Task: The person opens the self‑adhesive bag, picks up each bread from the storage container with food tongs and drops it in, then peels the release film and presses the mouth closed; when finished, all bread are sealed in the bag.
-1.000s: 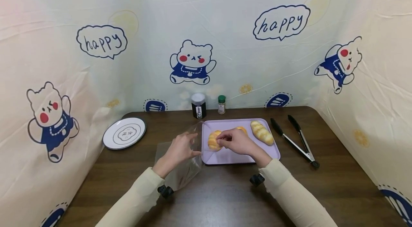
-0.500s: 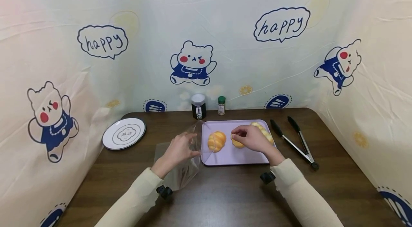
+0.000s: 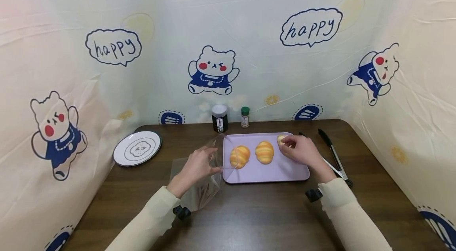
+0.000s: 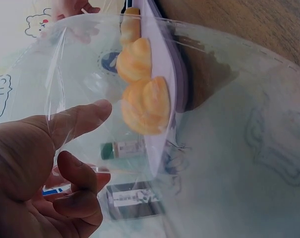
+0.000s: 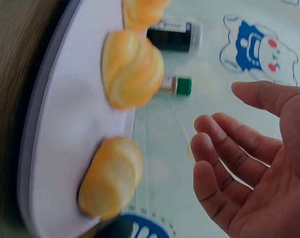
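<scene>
My left hand (image 3: 197,166) is at a clear plastic bag (image 3: 203,189), left of the lilac tray (image 3: 246,175). In the left wrist view the thumb stands apart from the bent fingers, with the film (image 4: 219,134) spread around them. My right hand (image 3: 301,150) hovers over the tray's right side, near a long pale bread roll (image 3: 280,139) that it partly hides. In the right wrist view that hand holds nothing, thumb and fingers apart. Two rounded golden bread rolls, a left roll (image 3: 240,156) and a middle roll (image 3: 265,152), lie on the tray.
Black-tipped tongs (image 3: 336,156) lie right of the tray, partly behind the right hand. A white plate (image 3: 138,148) is at the left table edge. At the back stand a dark jar (image 3: 220,118) with a pale lid and a green-capped shaker (image 3: 245,117).
My right hand has moved rightward, from the left roll past the middle one to the long roll, uncovering both golden rolls. The left hand and bag have stayed nearly still.
</scene>
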A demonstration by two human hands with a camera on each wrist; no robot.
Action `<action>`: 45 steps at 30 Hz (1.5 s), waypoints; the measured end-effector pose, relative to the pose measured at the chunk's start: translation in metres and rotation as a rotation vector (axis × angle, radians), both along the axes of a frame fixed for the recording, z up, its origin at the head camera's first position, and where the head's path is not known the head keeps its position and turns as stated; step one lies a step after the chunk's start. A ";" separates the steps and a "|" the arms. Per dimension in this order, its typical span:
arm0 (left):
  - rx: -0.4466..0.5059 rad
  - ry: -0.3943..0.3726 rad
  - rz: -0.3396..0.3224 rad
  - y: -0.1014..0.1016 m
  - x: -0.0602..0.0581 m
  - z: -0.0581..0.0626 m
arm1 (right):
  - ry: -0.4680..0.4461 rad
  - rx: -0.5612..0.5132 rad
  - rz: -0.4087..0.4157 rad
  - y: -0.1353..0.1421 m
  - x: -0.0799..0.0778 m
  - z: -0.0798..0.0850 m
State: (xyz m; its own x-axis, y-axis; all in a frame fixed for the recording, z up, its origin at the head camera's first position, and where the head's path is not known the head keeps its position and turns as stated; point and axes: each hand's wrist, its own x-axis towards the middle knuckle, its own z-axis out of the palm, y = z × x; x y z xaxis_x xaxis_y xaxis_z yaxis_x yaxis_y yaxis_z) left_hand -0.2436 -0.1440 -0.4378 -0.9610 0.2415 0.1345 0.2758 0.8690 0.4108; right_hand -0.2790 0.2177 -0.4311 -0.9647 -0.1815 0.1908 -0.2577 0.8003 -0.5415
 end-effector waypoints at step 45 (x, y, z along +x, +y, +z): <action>-0.010 -0.047 0.011 -0.001 -0.001 -0.002 | -0.486 0.314 -0.351 0.130 0.014 -0.032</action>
